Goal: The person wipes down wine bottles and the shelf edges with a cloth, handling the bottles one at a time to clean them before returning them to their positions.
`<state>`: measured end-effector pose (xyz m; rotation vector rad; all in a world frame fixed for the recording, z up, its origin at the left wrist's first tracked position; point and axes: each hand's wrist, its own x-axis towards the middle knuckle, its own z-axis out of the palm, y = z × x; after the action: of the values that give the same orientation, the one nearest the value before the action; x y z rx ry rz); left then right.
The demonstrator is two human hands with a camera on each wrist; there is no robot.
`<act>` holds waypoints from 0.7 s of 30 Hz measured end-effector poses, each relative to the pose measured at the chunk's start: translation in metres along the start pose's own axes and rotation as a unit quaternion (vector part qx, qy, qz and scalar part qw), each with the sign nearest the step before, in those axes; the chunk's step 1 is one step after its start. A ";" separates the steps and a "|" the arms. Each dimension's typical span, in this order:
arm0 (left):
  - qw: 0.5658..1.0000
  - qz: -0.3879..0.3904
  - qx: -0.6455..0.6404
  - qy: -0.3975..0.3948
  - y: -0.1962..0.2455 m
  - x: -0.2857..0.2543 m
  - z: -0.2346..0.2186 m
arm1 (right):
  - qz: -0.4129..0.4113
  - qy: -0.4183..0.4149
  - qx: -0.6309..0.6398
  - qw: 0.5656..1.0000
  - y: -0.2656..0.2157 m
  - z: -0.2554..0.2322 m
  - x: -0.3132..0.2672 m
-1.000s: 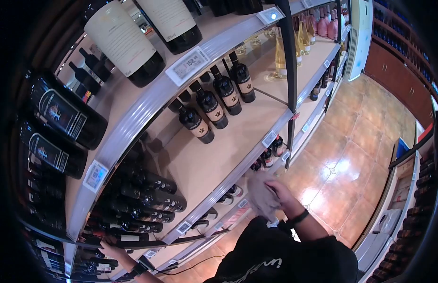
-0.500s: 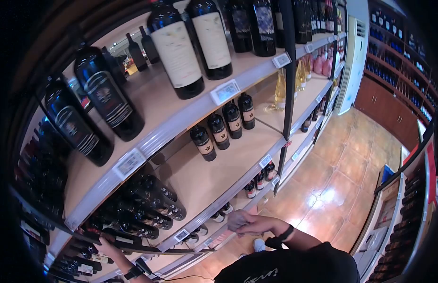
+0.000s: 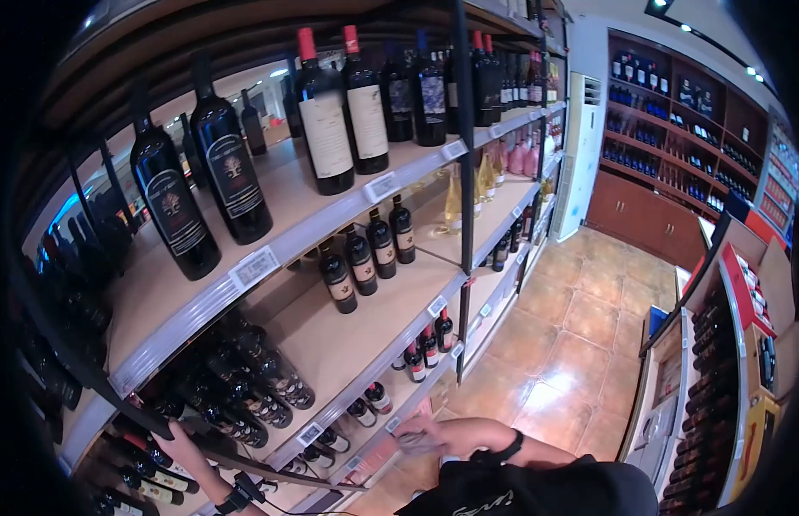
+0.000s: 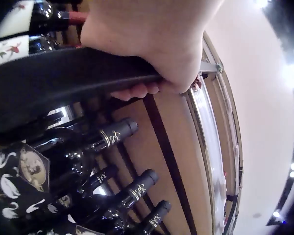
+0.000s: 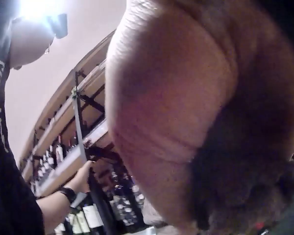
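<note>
My left hand grips the black shelf upright at lower left; in the left wrist view its fingertips curl round the bar's underside. Just behind that bar, dark wine bottles with gold lettering on their necks lie or lean on the shelf. My right hand holds a bunched grey cloth low, near the front edge of the bottom shelves. In the right wrist view the palm fills most of the picture, with its fingers out of clear sight.
Several dark bottles with beige labels stand on the middle shelf. Tall wine bottles line the shelf above, close to its edge. More bottles stand low beside the tiled floor. Another rack stands at right.
The head view has tilted up, showing more of the room. My right hand has drawn the hanging cloth in, now bunched, toward the low shelves. The left hand stays on the upright.
</note>
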<state>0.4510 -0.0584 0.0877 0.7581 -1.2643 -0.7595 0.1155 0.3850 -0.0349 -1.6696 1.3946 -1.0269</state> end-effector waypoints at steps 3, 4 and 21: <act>0.999 -0.005 0.036 0.021 -0.013 0.007 -0.007 | 0.345 0.119 -0.114 0.924 -0.070 -0.033 -0.054; 0.999 0.002 0.040 0.027 -0.015 0.008 -0.007 | 0.234 0.198 -0.208 0.929 -0.050 -0.032 -0.079; 0.995 -0.057 0.080 0.013 -0.067 0.053 -0.080 | 0.001 0.483 0.532 0.696 0.073 -0.147 -0.095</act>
<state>0.5327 -0.1327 0.0485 0.9750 -1.2775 -0.7434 -0.0569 0.4623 -0.0503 -0.1719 0.8842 -2.2887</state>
